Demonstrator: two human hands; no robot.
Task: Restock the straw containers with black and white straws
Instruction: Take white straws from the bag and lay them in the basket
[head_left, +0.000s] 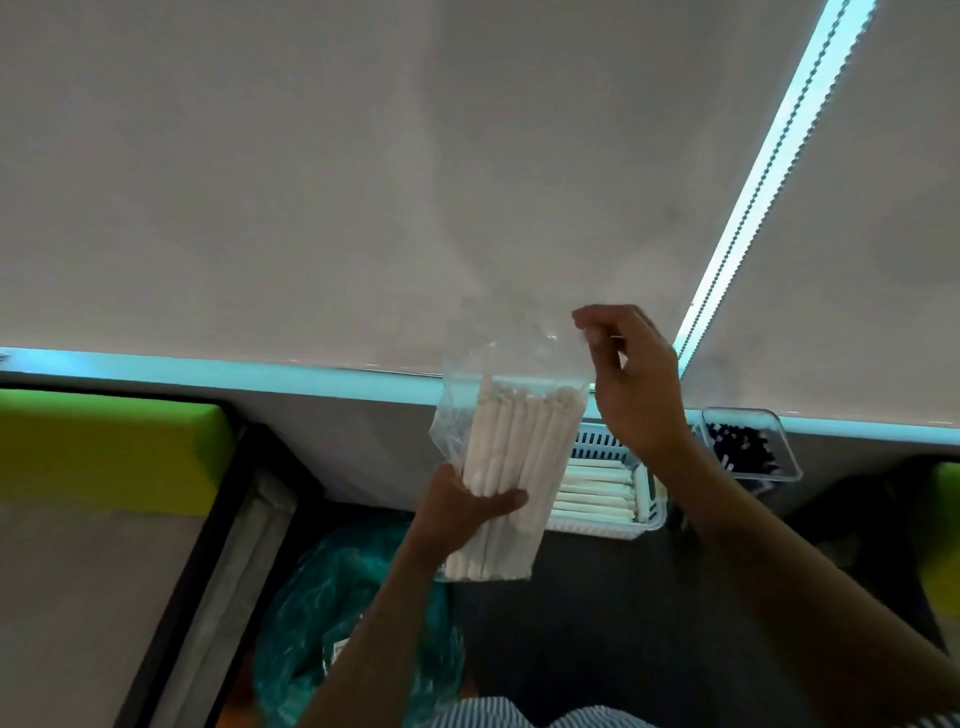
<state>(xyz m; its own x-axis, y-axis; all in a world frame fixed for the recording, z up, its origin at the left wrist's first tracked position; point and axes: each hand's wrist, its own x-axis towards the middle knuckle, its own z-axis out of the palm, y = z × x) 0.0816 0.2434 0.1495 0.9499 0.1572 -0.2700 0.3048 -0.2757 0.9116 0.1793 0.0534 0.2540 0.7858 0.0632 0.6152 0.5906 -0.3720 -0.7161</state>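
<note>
Grey blind (311, 182) fills background; dark counter (597, 623) below, teal bag (337, 597) at left. White tray (608, 499) holds white straws lying flat; clear tub (748, 441) of black straws just right. Left hand (467, 504) grips straw pack (514, 467) mid-length, upright above tray. Right hand (628, 379) pinches open plastic top, fingers (587, 322) nearly closed. Risk: plastic slips or tears suddenly, straws spill past tray onto counter.

Dim, soft indoor light; cyan daylight glows through gaps along the roller blinds (363, 182). Lower area shadowed. Overall soft focus; wide-angle bending at edges.
</note>
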